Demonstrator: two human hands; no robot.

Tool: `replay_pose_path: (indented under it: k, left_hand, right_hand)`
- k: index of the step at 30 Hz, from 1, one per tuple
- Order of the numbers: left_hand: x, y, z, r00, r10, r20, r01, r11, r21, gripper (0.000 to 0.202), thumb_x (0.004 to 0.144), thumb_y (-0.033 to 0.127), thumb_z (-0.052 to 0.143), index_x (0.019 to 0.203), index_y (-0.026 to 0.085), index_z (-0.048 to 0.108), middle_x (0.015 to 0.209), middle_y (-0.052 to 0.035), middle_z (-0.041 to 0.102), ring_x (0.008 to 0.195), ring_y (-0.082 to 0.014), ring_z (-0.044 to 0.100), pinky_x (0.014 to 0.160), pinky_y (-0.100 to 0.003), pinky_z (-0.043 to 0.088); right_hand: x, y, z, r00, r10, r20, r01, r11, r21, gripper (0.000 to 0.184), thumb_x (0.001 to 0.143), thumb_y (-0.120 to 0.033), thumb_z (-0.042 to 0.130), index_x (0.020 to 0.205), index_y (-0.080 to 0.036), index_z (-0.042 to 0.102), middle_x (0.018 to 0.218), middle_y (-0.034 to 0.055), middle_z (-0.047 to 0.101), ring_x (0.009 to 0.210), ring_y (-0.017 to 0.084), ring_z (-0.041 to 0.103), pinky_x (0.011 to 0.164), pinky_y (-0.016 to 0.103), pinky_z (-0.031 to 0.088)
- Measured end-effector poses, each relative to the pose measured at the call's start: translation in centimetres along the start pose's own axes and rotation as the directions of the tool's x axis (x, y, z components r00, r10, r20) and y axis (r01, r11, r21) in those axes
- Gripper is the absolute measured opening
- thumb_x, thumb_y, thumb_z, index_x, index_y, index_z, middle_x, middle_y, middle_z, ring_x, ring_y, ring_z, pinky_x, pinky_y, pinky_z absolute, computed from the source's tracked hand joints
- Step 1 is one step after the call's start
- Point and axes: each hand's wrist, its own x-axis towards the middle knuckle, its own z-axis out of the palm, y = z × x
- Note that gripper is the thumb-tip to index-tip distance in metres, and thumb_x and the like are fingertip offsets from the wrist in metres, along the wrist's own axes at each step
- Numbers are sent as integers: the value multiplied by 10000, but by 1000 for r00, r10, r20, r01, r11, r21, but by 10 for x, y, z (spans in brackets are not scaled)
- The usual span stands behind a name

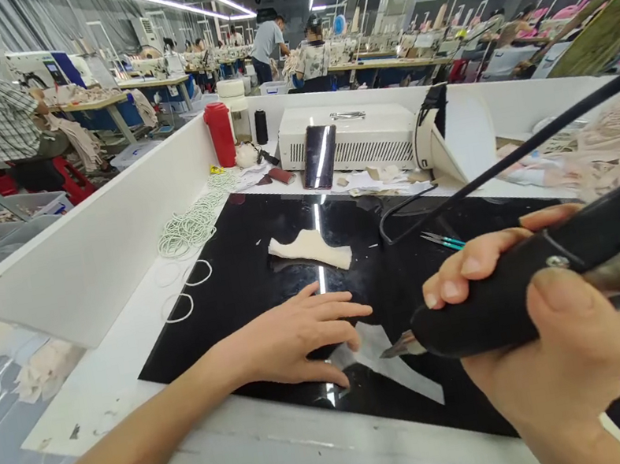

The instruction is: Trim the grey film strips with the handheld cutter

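Note:
My right hand [557,340] is wrapped round a thick black handheld tool [491,304] with a pointed metal tip. That tip is over a thin white, slightly see-through piece of sheet material [410,374], close to its middle; whether it touches cannot be told. My left hand [304,337] has its fingers spread at the left end of this piece, partly covering it. Both are above a glossy black board [234,277]. Beyond the left hand lies a thicker cream-coloured shaped piece [310,248], like padding or fabric.
Green-handled tweezers [443,240] and a black cable [491,172] lie to the right. Pale elastic loops [189,225] pile up at left. At the back are a phone [320,154], a white vented box [382,131] and a red bottle [220,134]. Low white walls [81,264] edge the table.

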Motion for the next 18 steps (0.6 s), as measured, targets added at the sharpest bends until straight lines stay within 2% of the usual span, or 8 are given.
replay_pose_path:
  k: [2,5,9,12,14,18]
  left_hand:
    - [-3,-5,-4,999,23,-28,-22,999,47,86,989,304,756,1019,232,721,1617,-94,532,1542,-350,438,1308,-651,194]
    - [-8,-14,-8,995,32,-92,-18,988,151,100,1039,240,667,964,216,729,1572,-98,576,1515,-348,475,1296,-659,224]
    - [-11,-17,-10,971,-1,-237,70,957,283,183,1072,167,563,1025,196,738,1529,-117,606,1473,-340,511,1272,-642,292]
    - [-9,-10,-7,945,-3,-328,89,966,245,161,1066,190,585,1118,181,737,1429,-140,657,1347,-292,601,1238,-553,388]
    - [-7,-3,-4,952,-13,-305,65,985,160,183,1033,266,676,1188,188,733,1383,-134,671,1273,-272,630,1197,-487,447]
    - [-5,6,6,985,-30,-170,39,998,55,570,878,446,869,1352,190,685,1415,-140,650,1275,-306,613,1167,-471,468]
  right_hand:
    - [6,-1,-5,1000,2,-32,-2,1000,-20,404,691,-324,920,1000,-267,666,703,-62,672,554,164,597,493,299,545]
    - [11,0,-11,999,-24,-41,22,999,-38,391,690,-301,922,986,-261,671,700,-61,674,548,163,597,501,305,554]
    - [7,5,-11,999,-39,-10,38,999,-24,384,729,-329,919,1011,-251,671,713,-53,685,558,163,616,513,303,572]
    - [2,8,-6,999,-33,21,33,999,9,383,770,-341,906,1048,-250,659,738,-50,694,565,162,631,516,301,577]
    - [-1,10,-2,999,-32,35,31,999,29,383,793,-346,900,1067,-254,647,757,-52,697,575,157,637,531,298,573]
    - [-5,17,4,997,-37,66,35,999,39,372,844,-341,882,1105,-262,628,787,-55,704,610,148,655,587,302,569]
